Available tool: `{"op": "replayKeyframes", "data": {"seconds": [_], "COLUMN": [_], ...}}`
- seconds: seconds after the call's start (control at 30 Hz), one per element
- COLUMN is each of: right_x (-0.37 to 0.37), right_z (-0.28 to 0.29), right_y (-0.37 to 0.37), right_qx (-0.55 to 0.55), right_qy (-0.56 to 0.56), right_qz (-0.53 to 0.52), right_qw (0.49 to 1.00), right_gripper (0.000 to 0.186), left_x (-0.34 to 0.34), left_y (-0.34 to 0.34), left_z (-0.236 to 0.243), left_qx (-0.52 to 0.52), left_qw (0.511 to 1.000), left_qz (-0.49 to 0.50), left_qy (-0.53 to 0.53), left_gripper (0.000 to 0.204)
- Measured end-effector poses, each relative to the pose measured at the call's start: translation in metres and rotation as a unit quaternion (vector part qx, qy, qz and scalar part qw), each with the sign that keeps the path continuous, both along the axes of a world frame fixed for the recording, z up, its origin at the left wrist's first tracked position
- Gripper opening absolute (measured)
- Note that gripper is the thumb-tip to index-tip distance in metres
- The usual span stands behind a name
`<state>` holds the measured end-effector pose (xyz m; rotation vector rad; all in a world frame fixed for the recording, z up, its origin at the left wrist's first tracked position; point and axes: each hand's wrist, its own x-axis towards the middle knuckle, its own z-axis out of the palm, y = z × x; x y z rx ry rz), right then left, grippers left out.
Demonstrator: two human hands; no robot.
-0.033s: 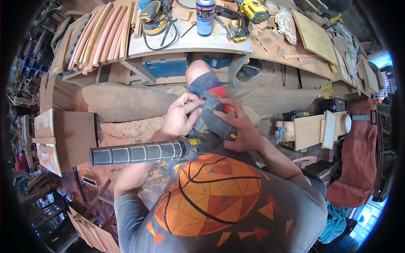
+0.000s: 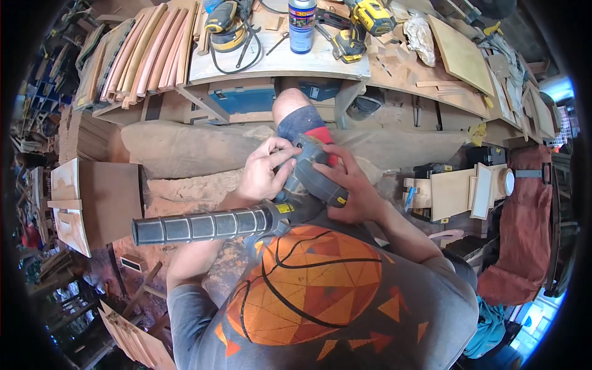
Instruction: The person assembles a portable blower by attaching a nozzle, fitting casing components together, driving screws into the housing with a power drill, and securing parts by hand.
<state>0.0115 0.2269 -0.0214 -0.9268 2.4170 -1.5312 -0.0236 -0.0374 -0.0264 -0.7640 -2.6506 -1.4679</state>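
Note:
A dark grey handheld blower [image 2: 296,206] rests across my lap against my shirt, its long ribbed nozzle [image 2: 200,226] pointing left. My right hand [image 2: 356,188] wraps round the thick end of its housing [image 2: 317,176] from the right, fingers spread over the top. On the other side, my left hand [image 2: 265,169] is closed, with bent thumb and forefinger pressed to the housing near its far end. Whether a small part sits between those fingertips is hidden. The rest of the blower's underside cannot be seen.
Across from me a workbench [image 2: 265,68] carries a sander [image 2: 228,31], a spray can [image 2: 302,28], a cordless drill [image 2: 364,28] and curved wood strips [image 2: 145,52]. Boards [image 2: 108,200] stand at my left; a board-topped stack [image 2: 453,191] and a reddish cloth [image 2: 521,240] are at right.

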Motion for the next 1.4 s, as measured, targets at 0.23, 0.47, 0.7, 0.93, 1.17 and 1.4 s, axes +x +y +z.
{"op": "replayKeyframes", "data": {"seconds": [0.23,0.47,0.7,0.93,1.17,1.4], "right_x": [-0.008,-0.01,-0.014,-0.012,-0.011,-0.021], "right_z": [0.007,0.008,0.013,0.015,0.022,0.011], "right_y": [-0.012,-0.019,-0.02,-0.038,-0.029,-0.02], "right_qx": [0.038,0.056,0.057,0.067,0.056,0.034], "right_qy": [-0.036,-0.003,0.002,0.056,0.021,0.085], "right_qz": [0.023,0.049,0.048,0.048,0.067,0.083], "right_qw": [0.998,0.997,0.997,0.995,0.996,0.992], "right_gripper": [0.086,0.086,0.083,0.081,0.079,0.081], "left_x": [-0.011,-0.053,-0.008,0.0,-0.008,-0.035], "left_y": [-0.018,-0.069,-0.031,-0.026,-0.053,-0.068], "left_z": [0.009,0.002,-0.016,0.031,-0.016,-0.016], "left_qx": [-0.068,-0.261,-0.128,-0.131,-0.141,-0.233], "left_qw": [0.993,0.872,0.977,0.979,0.974,0.899], "left_qz": [0.0,-0.222,-0.127,-0.105,-0.127,-0.193], "left_qy": [0.094,0.349,0.113,-0.119,0.121,0.317], "left_gripper": [0.03,0.055,0.055,0.047,0.046,0.052]}}
